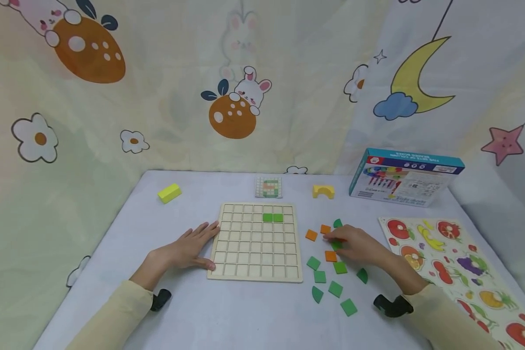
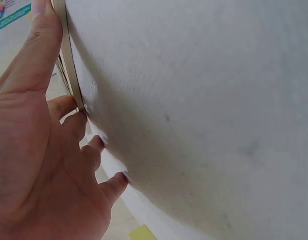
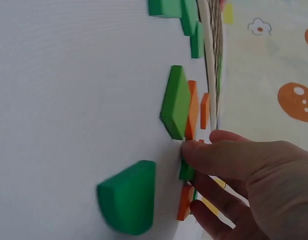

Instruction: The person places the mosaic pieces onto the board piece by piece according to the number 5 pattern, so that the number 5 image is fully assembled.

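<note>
Green tiles [image 1: 335, 288] lie nearest me on the tabletop [image 1: 245, 316]; my right hand [image 1: 354, 245] pinches one green tile [image 3: 186, 170] beside the orange ones [image 1: 311, 235]. Left hand [image 1: 188, 248], grip flat and wide, steadies the grid board [image 1: 255, 241]. I'd lift the tile straight up, clear of its neighbours.

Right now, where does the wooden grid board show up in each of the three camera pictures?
Head view: the wooden grid board lies mid-table, the left hand resting at its left edge.
Left wrist view: only its thin edge shows, top left, beside the thumb.
Right wrist view: a pale edge-on strip, top right.
Shared landmark: the white tablecloth.
</note>
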`<control>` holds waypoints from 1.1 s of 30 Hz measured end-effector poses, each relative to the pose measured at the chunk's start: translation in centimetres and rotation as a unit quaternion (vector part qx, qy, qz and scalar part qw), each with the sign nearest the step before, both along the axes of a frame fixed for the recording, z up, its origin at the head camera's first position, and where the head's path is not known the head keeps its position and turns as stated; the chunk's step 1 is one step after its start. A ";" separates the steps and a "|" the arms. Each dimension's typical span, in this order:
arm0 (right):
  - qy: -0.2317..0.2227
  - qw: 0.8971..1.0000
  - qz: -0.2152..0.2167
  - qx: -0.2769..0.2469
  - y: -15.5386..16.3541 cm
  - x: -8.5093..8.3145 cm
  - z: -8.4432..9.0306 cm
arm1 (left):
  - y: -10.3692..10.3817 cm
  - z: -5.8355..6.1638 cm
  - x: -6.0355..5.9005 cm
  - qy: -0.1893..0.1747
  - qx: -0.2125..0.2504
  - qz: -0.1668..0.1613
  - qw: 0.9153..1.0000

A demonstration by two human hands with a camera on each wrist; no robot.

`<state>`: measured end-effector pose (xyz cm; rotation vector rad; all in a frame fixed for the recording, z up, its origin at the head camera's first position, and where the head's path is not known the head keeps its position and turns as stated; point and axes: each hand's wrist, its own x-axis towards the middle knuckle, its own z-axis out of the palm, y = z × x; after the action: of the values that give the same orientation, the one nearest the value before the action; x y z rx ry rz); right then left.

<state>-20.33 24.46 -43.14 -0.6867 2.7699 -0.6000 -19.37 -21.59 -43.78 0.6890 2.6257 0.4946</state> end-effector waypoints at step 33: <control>0.025 0.992 0.005 -0.126 -18.9 -7.9 -1.5 | 0.2 0.0 0.0 -0.014 -0.017 0.020 1.000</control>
<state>-28.21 5.54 -44.64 -0.7753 2.7621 -0.9538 -19.37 -21.39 -43.81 0.6152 2.6194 0.4679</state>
